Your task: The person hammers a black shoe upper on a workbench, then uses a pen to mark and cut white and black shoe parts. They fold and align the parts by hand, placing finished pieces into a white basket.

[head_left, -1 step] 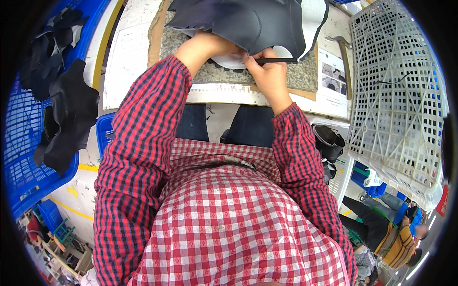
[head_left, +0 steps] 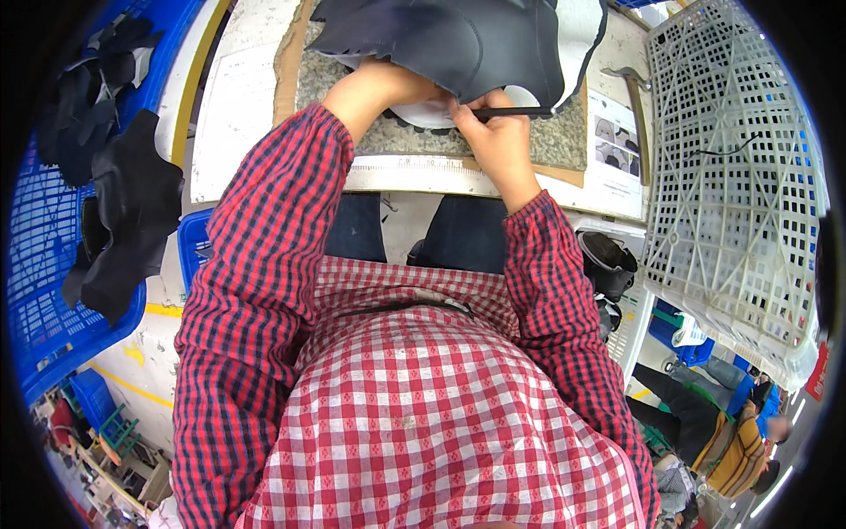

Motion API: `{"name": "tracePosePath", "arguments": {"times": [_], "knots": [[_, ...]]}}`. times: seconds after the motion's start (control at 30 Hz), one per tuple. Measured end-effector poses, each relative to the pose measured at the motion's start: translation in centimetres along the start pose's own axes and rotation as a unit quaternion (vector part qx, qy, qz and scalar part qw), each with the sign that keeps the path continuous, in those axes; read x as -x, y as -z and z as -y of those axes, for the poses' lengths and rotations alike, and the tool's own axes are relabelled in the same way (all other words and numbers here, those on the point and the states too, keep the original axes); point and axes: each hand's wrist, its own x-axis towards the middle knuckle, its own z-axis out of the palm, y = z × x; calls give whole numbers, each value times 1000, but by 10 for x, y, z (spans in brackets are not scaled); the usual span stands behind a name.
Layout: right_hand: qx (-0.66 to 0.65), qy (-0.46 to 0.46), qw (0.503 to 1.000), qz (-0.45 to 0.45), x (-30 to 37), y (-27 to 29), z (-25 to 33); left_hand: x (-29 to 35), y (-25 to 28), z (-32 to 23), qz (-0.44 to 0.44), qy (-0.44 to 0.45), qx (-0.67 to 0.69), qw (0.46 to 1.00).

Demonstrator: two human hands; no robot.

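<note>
While the right hand [head_left: 500, 137] pinches 1 black pen [head_left: 522, 112] toward the table's [head_left: 397, 183] near edge, the left hand [head_left: 386, 84] sits partly under black leather [head_left: 432, 44]; its grip I cannot tell.

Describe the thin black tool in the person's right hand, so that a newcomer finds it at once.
The white worktable bears a speckled grey slab, partly hidden by a broad, black, leather-like piece. At that piece's near edge, find the bare right hand. The thin, black, pen-like tool sticks out to the right; unlike the curved piece, it is narrow and straight.
</note>
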Motion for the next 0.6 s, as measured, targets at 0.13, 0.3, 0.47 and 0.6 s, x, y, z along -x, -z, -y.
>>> {"name": "tracePosePath", "arguments": {"times": [0.13,0.3,0.47,0.6], "knots": [[-58,41,997,6,0,6,-7,-21,-1,-1,-32,-135,-39,990],[-128,108,981,101,0,15,1,-47,-3,-15,-69,-3,-56,996],[-45,165,981,95,0,17,10,90,-34,41,-286,-165,137,934],[32,196,975,98,2,17,10,286,-20,113,-504,153,10,850]]}}
